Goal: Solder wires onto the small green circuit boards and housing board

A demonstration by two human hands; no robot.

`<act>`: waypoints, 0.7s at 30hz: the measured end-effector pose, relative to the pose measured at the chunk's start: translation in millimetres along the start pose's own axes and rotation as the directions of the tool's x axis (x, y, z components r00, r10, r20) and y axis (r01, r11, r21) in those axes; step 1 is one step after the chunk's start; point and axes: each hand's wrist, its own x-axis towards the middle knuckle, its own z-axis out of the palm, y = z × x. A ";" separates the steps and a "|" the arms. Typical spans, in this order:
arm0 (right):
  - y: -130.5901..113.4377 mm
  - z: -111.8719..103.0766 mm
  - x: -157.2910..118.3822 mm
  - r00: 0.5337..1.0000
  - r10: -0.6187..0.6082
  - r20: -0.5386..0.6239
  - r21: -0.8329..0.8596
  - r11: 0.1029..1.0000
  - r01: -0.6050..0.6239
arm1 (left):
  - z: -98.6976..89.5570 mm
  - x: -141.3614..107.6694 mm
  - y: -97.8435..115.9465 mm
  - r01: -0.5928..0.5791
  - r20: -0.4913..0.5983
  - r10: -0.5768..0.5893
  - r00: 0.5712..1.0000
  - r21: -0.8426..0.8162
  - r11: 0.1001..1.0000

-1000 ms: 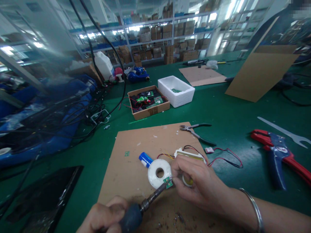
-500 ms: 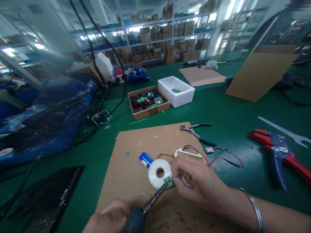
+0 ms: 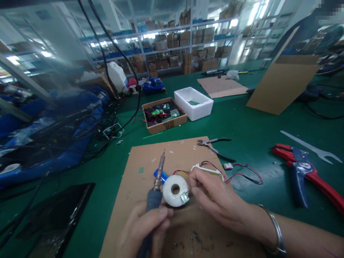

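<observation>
My left hand is closed round the dark handle of a soldering iron, its tip pointing up and away over the cardboard. Beside the iron lies a white ring-shaped spool, with a small green circuit board resting on its near right edge. My right hand is just right of the spool, fingers curled and pinched together; whatever they hold is hidden. Under and behind that hand sits a white-framed part with red and black wires. A blue cylinder lies partly behind the iron.
A cardboard sheet covers the near bench. On it lies another small green board; cutting pliers straddle its far edge. Red-and-blue pliers and a spanner lie right. A cardboard box and foam box stand behind.
The soldering iron has lifted off the small board and swung upright to the left. My right hand has shifted slightly off the board, which stays on the spool.
</observation>
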 end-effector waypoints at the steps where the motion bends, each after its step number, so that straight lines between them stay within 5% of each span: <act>1: -0.1 -1.6 0.1 1.000 0.001 0.013 -0.005 1.000 -0.001 | 6.5 3.7 5.7 -0.012 0.002 0.012 1.000 -0.001 1.000; 6: -2.8 -26.9 4.3 0.999 0.008 0.042 -0.025 1.000 -0.007 | 23.8 13.2 9.9 -0.106 0.044 0.109 0.993 -0.069 0.992; 12: -9.2 -64.0 0.4 0.990 0.068 -0.122 -0.088 0.993 -0.079 | 21.7 11.3 -2.1 -0.191 0.110 0.194 0.975 -0.037 0.981; 21: 8.2 -36.2 -43.1 0.982 0.068 0.177 -0.352 0.936 -0.001 | 19.7 6.7 -9.3 -0.263 0.139 0.263 0.955 -0.013 0.965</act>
